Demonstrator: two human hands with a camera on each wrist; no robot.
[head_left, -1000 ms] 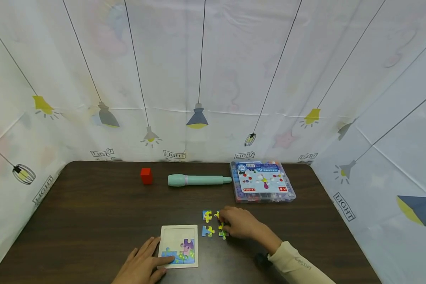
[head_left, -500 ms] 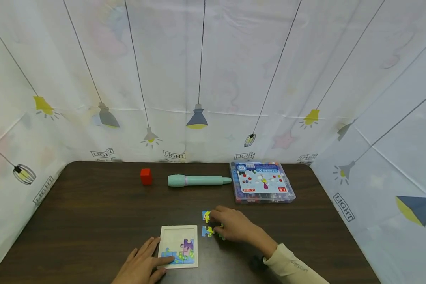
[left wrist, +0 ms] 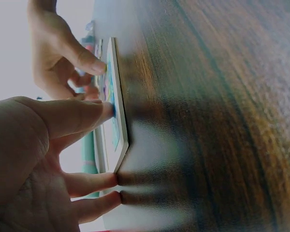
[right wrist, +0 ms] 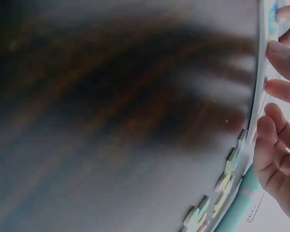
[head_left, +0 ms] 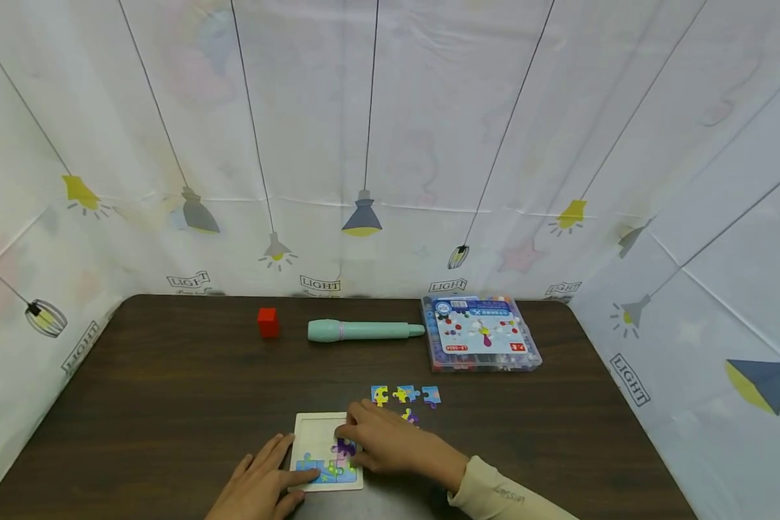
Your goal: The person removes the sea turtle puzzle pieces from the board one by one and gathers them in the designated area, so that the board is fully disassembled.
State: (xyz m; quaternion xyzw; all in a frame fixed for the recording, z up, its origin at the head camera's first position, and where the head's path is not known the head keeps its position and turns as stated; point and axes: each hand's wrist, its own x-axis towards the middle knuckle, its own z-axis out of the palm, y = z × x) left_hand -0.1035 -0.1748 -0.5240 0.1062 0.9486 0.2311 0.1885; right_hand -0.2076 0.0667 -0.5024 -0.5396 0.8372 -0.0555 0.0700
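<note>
A pale square puzzle tray (head_left: 318,426) lies on the table, with blue and purple pieces joined along its bottom and right. My left hand (head_left: 253,480) steadies it: the outstretched thumb presses the blue pieces, and other fingertips rest at the left edge. My right hand (head_left: 390,440) is over the tray's right side, thumb and fingers bent around a dark purple puzzle piece (head_left: 344,448) close over the fitted ones; its grip is partly hidden. Behind that hand lie loose puzzle pieces (head_left: 406,394), one of them yellow and purple (head_left: 409,417).
Farther back on the dark table (head_left: 188,404) are a red block (head_left: 268,323), a mint-green pen-shaped tube (head_left: 364,331) and a clear plastic case (head_left: 481,336) with a printed label. A curtain (head_left: 403,144) with lamp prints hangs behind the table.
My right hand has moved left and toward me, from the loose pieces to the tray, uncovering several pieces behind it. The left hand and the tray have stayed put.
</note>
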